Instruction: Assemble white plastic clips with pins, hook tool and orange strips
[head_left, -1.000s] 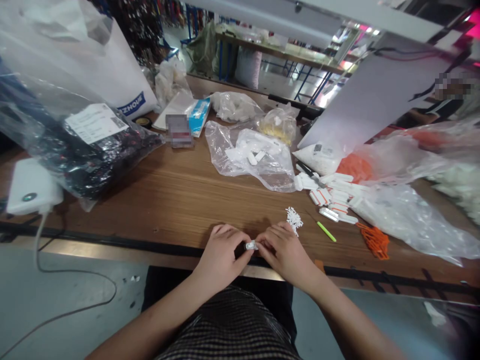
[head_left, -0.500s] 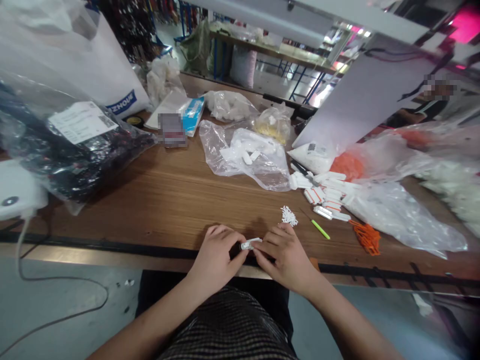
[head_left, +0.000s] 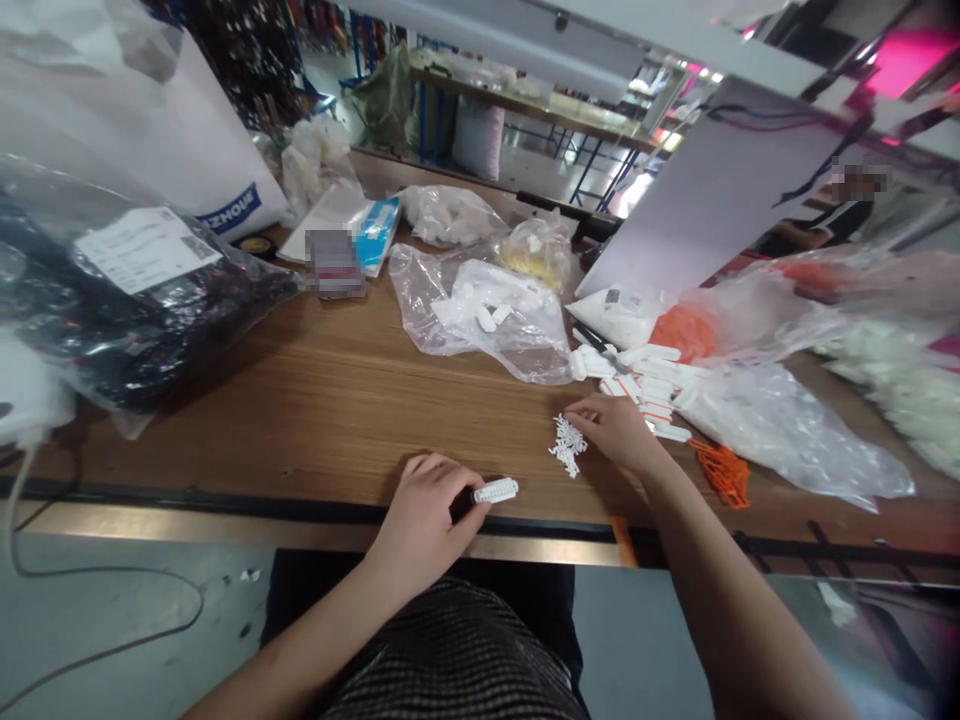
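My left hand [head_left: 429, 508] grips one end of a white multi-hole connector housing [head_left: 497, 490] between thumb and fingers, just over the table's front edge. A row of small openings shows along its face. To the right, my right hand [head_left: 621, 432] reaches down at a heap of tiny white plugs [head_left: 568, 447], fingertips pressed together at its upper right edge. Whether a plug is between those fingertips is too small to tell. White housings [head_left: 654, 378], some with orange strips, lie just beyond this hand. The green-handled pick seen earlier is hidden behind the right hand and forearm.
Orange strips [head_left: 721, 472] lie right of my forearm, near a clear plastic bag [head_left: 795, 430]. An opened bag of white parts [head_left: 487, 310] is at the middle back. A bag of dark goods [head_left: 150, 310] fills the left. Another person [head_left: 817, 225] sits at far right.
My right hand has let go of the white connector housing and moved right and away to the heap of plugs. My left hand keeps the housing at nearly the same spot.
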